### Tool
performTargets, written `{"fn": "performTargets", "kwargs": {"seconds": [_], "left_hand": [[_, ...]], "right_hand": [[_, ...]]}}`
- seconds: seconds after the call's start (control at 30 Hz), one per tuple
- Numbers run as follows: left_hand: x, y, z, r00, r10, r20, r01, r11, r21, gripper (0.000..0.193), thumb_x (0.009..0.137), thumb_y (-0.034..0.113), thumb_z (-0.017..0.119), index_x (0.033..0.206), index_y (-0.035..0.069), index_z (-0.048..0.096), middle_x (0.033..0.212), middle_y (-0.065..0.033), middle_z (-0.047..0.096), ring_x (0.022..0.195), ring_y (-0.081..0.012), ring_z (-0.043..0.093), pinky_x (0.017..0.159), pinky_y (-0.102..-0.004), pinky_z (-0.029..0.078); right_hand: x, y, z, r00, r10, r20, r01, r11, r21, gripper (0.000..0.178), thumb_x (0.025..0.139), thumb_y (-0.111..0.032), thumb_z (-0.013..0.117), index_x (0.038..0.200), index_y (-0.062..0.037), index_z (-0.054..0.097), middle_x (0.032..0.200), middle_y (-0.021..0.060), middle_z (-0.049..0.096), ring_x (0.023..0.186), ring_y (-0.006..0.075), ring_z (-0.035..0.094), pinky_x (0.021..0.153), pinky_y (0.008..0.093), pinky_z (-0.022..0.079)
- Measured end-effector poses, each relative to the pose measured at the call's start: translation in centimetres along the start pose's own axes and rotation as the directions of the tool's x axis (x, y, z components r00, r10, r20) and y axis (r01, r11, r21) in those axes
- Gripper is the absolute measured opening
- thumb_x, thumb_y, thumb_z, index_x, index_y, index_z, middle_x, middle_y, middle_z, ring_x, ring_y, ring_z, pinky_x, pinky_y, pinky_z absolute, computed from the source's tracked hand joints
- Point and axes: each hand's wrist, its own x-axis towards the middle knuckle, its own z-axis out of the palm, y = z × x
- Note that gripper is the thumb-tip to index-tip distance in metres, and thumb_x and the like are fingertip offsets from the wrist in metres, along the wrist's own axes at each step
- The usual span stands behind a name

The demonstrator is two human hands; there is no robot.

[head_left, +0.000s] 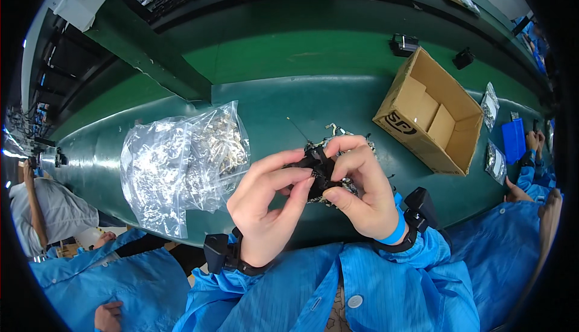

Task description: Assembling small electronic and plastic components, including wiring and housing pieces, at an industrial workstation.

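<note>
Pinching a small black part (318, 172) between left hand (268, 202) and right hand (362, 190), fingertips closed around it

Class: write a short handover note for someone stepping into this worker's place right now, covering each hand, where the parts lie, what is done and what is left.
Left hand: fingertips pinch the small black part.
Right hand: same part pinched from the other side; both grips closed.
Parts: clear bag of small metal pieces lies left on the green belt; loose pieces beyond the hands; open cardboard box to the right.
Done: cannot tell.
Left: the part is still in hand; bag looks well filled.
</note>
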Motion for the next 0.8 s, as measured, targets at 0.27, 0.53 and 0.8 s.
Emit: {"fn": "performTargets", "kwargs": {"seconds": [0.27,0.53,0.8], "left_hand": [[0.0,-1.5,-0.5,0.91,0.408,0.073,-0.403,0.829,0.387,0.031,0.063,-0.003,0.076,0.092,0.007,0.073,0.105,-0.011,0.068,0.066,-0.0166,0.066,0.055,-0.025,0.052],[0.9,-0.5,-1.4,0.915,0.328,0.236,-0.402,0.8,0.446,0.032,0.065,0.002,0.077,0.096,0.01,0.073,0.1,-0.0063,0.067,0.078,-0.0184,0.064,0.063,-0.0273,0.051],[5.0,-0.2,-3.9,0.853,-0.001,0.521,0.049,0.996,-0.078,0.021,0.065,0.002,0.081,0.084,0.006,0.073,0.091,-0.0055,0.06,0.081,-0.0176,0.058,0.068,-0.0289,0.047]], "right_hand": [[0.2,-0.2,0.1,0.999,0.05,-0.018,-0.05,0.998,-0.024,0.033,0.083,-0.002,0.067,0.113,-0.0027,0.055,0.117,0.0125,0.046,0.103,0.0217,0.055,0.091,0.0332,0.048],[0.3,-0.2,-0.4,1.0,0.014,-0.02,-0.018,0.966,-0.257,0.038,0.08,-0.001,0.07,0.115,-0.0027,0.054,0.117,0.0119,0.049,0.105,0.0233,0.057,0.094,0.0344,0.048],[0.5,-0.9,-0.2,0.997,0.028,0.069,-0.023,0.998,-0.065,0.071,0.077,0.0,0.074,0.135,-0.0022,0.032,0.115,0.0155,0.05,0.113,0.0261,0.056,0.102,0.0395,0.044]]}}
